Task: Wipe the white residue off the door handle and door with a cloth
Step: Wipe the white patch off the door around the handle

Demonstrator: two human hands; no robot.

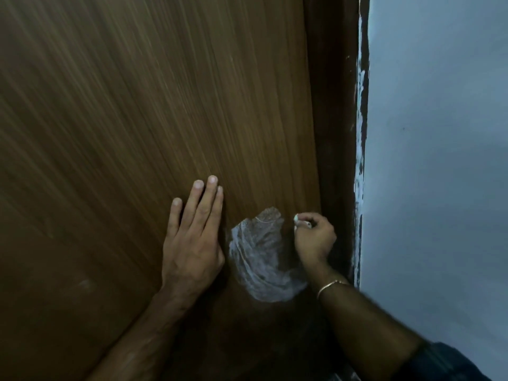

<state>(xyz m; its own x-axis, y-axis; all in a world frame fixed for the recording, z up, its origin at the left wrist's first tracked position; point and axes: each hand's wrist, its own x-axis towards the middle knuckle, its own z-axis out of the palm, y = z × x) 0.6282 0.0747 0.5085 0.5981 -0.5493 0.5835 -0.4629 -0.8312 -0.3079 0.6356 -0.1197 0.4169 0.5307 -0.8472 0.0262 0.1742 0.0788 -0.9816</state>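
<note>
A brown wooden door (137,119) fills most of the view. Low on it, near its right edge, is a patch of white residue (259,257), smeared in curved strokes. My left hand (192,237) lies flat on the door just left of the patch, fingers straight and pointing up. My right hand (313,237) is at the patch's right edge, fingers curled around a small white piece (301,220) that shows only at the fingertips; what it is cannot be told. A thin bracelet sits on that wrist. No door handle is in view.
A dark brown door frame (335,105) runs down the right of the door. White smears (360,133) line the frame's outer edge. Beyond it is a pale blue-grey wall (439,160).
</note>
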